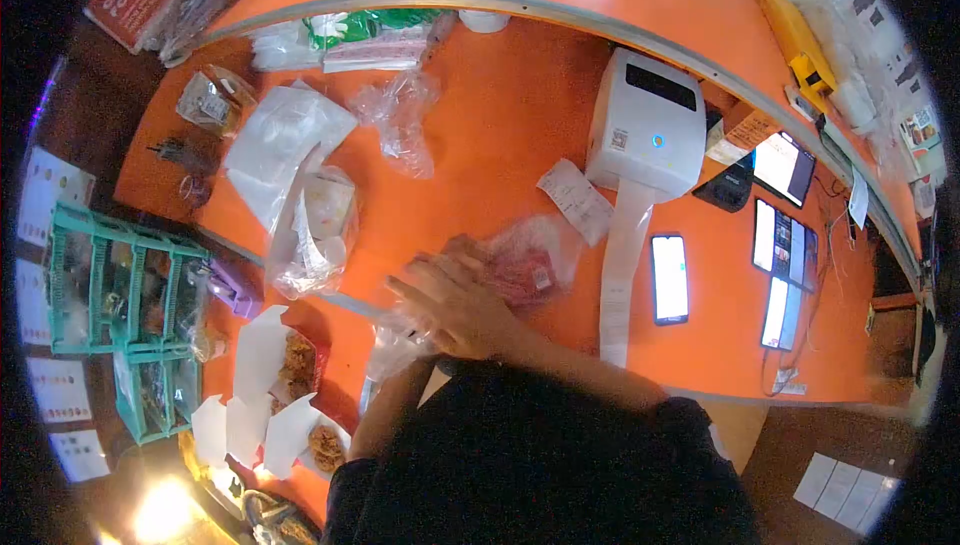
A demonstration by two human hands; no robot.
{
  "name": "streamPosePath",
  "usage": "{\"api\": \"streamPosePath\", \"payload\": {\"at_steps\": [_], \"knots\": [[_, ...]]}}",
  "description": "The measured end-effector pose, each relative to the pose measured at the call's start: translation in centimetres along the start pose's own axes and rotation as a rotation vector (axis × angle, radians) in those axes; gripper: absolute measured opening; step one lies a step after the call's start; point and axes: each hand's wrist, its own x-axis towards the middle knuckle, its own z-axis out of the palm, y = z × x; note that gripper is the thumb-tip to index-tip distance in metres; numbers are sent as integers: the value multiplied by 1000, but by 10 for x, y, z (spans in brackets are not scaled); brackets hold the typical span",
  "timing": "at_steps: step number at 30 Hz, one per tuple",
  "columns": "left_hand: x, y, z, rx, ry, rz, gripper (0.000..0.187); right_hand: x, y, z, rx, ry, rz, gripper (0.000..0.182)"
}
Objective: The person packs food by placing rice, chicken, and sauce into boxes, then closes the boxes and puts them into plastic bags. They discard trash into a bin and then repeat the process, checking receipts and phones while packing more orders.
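1. My right hand [455, 300] reaches forward with the back facing up and the fingers [405, 290] spread out flat.
2. My right arm comes in bare from the right, bent at the elbow.
3. My left hand [395, 345] sits low under the right one, mostly hidden, so I can't tell its grip.

The worktop [520, 115] is smooth, glossy orange laminate with a pale metal-looking edge strip, and on it the label printer [643, 125] has a matt white plastic shell from which a strip of plain white paper [620, 265] runs out. The bags are thin, clear, crinkled plastic film with a sheen: one under the right hand [455, 305] holding something red [520, 270], another by the left hand [400, 340], more further up [400, 120]. The takeaway boxes [265, 355] are matt white card, the crates [110, 285] teal moulded plastic, the phone [669, 278] glossy glass.
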Motion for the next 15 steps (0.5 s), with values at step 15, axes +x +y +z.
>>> {"api": "streamPosePath", "payload": {"at_steps": [15], "knots": [[-61,42,-81,340,453,1,34,-11,129,73,-157,651,-571,21]]}}
